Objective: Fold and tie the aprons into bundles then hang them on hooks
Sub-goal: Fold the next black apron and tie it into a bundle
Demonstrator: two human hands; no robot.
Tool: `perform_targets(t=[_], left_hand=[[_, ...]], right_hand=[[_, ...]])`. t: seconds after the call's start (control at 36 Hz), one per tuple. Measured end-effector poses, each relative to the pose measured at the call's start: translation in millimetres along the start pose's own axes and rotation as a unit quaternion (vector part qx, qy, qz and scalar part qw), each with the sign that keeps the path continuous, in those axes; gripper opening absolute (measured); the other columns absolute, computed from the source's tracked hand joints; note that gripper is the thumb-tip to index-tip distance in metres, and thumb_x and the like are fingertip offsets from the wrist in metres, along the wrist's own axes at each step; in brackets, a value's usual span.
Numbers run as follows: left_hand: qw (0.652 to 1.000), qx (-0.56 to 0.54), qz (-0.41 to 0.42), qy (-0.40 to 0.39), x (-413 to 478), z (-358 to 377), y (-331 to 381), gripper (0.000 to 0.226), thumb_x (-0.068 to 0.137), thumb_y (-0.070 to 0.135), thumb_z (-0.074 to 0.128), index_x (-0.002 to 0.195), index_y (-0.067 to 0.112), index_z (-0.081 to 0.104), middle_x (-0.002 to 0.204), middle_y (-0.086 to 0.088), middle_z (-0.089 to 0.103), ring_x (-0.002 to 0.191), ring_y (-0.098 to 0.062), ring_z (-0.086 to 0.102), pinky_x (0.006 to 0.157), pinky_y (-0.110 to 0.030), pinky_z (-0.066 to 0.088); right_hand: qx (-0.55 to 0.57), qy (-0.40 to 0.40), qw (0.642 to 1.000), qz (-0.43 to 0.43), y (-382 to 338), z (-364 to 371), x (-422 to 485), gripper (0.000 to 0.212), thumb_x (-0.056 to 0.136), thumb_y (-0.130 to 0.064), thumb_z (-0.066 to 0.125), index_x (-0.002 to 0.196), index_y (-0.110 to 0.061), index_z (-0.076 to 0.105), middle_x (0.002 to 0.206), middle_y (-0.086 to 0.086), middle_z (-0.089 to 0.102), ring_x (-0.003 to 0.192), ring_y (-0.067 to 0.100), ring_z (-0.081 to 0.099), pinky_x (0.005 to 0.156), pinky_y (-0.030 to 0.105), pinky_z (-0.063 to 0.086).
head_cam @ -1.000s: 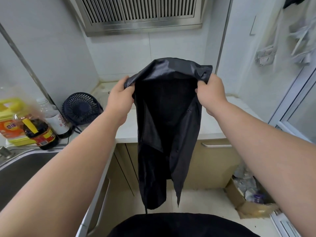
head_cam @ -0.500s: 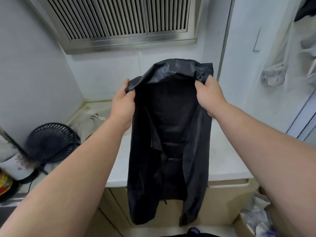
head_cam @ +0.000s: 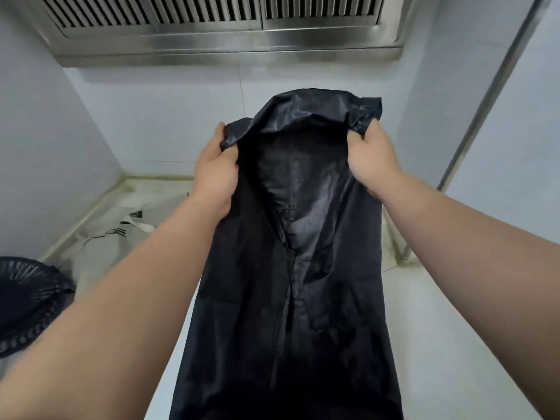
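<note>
A shiny black apron (head_cam: 291, 268) hangs lengthwise in front of me, folded along its sides, its top edge arching between my hands. My left hand (head_cam: 213, 174) grips the left top corner. My right hand (head_cam: 372, 159) grips the right top corner. The cloth drops over the white counter (head_cam: 439, 344) and runs out of the bottom of the frame. A light-coloured apron with dark stripes (head_cam: 121, 231) lies crumpled on the counter at the back left. No hooks are in view.
A steel range hood (head_cam: 212, 31) juts out overhead. A black desk fan (head_cam: 27, 301) stands at the left edge. A metal pipe (head_cam: 485, 95) runs up the right wall. White tiled walls close the corner behind the counter.
My view has moved closer to the counter and tilted up; the sink, bottles and floor box have left the frame. Both hands keep the same grip on the apron's top corners.
</note>
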State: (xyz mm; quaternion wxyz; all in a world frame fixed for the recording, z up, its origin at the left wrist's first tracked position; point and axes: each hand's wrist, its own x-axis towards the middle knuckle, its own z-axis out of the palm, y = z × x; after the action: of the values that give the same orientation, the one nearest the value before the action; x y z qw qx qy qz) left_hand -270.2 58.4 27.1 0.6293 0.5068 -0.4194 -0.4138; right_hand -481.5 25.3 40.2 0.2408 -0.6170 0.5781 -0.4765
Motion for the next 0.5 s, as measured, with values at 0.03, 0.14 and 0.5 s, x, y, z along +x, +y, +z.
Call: perform_targets(t=[0.03, 0.14, 0.5], left_hand=[[1.0, -0.002, -0.009, 0.009, 10, 1, -6, 0.054, 0.094, -0.001, 0.042, 0.146, 0.011, 0.037, 0.144, -0.007, 0.048, 0.118, -0.012, 0.054, 0.109, -0.035, 0.04], [0.999, -0.003, -0.031, 0.027, 40, 4, -28, 0.058, 0.094, 0.002, 0.046, 0.149, 0.014, 0.033, 0.139, 0.001, 0.052, 0.111, -0.008, 0.057, 0.107, -0.033, 0.041], [0.905, 0.363, -0.208, -0.079, 89, -41, -162, 0.063, 0.093, 0.029, 0.061, 0.147, 0.015, 0.035, 0.151, -0.005, 0.038, 0.134, -0.024, 0.041, 0.1, -0.029, 0.036]], right_hand=[[0.003, -0.006, 1.0, 0.007, 8, 8, 10, 0.031, 0.1, -0.017, 0.035, 0.128, -0.011, 0.047, 0.112, 0.004, 0.053, 0.098, 0.017, 0.047, 0.085, 0.023, 0.034], [0.002, -0.017, 0.999, 0.033, 32, 35, 34, 0.034, 0.1, -0.016, 0.034, 0.132, -0.012, 0.045, 0.12, 0.006, 0.056, 0.104, 0.018, 0.049, 0.087, 0.022, 0.034], [-0.105, -0.203, 0.94, 0.253, 142, 129, 49, 0.043, 0.085, -0.025, 0.055, 0.123, -0.007, 0.047, 0.109, 0.009, 0.058, 0.097, 0.028, 0.056, 0.079, 0.035, 0.05]])
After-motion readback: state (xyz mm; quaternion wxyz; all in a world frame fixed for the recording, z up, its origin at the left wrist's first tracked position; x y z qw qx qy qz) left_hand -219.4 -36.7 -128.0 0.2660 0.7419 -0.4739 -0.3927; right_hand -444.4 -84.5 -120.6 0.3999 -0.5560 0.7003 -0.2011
